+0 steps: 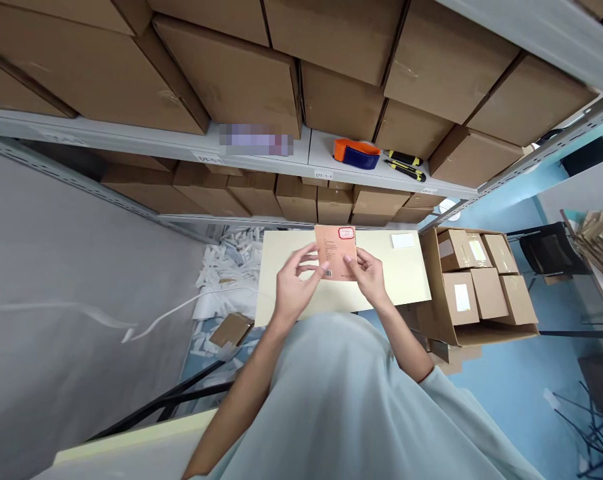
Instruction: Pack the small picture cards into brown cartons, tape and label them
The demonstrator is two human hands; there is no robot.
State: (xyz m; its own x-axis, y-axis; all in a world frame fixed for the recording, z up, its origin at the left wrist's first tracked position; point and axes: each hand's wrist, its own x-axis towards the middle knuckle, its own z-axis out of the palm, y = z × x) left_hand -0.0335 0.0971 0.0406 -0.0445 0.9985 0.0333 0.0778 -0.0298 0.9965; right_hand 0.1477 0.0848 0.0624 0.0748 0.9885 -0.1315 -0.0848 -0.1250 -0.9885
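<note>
Both hands hold a thin salmon-coloured booklet upright above a pale yellow table. A red-framed label sits at its upper right, and lines of small print and a barcode run down its left part. My left hand pinches the lower left edge between thumb and fingers. My right hand grips the right edge, its thumb lying on the face and its fingers behind, mostly hidden. On the table to the right lies a small white card.
Shelves of cardboard boxes rise in front, carrying an orange-and-blue tape dispenser-like item and yellow-black utility knives. At right stands a large open carton of smaller boxes. White scraps cover the floor at left.
</note>
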